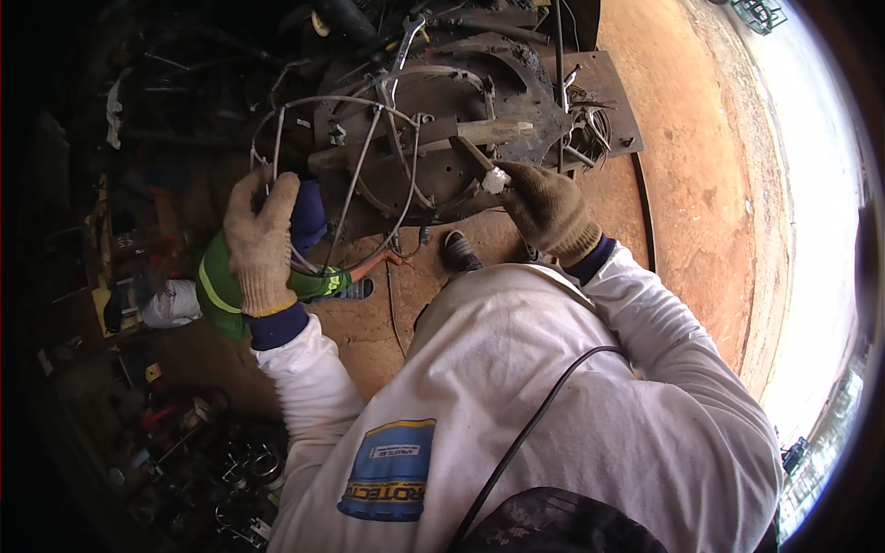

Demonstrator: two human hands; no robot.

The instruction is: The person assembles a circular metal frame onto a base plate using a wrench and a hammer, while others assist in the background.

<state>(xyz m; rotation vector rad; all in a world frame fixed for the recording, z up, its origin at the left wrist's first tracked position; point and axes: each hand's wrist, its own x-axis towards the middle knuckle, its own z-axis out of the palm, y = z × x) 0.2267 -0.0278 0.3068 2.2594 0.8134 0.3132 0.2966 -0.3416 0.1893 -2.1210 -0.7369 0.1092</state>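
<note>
My left hand (261, 241), in a tan knit glove, is closed around a rod of a round wire frame (367, 138). This frame has several thin metal rods joining its rings and is tilted over the metal bench (616, 92). My right hand (551, 214), gloved alike, is closed on a flat, blade-like tool (474, 152) with a whitish lump or wrapping at the glove. Its tip points toward the frame, and the gripped end is hidden. A combination wrench (406, 48) lies beyond the frame, and a worn bar (507, 132) lies across the bench.
Below my left hand a person in green (221, 286) and a blue cap is crouched. Coiled wire (595, 129) lies on the bench's right side. A pale sack (172, 304) rests on the floor at left, and metal parts (249, 470) are heaped lower left.
</note>
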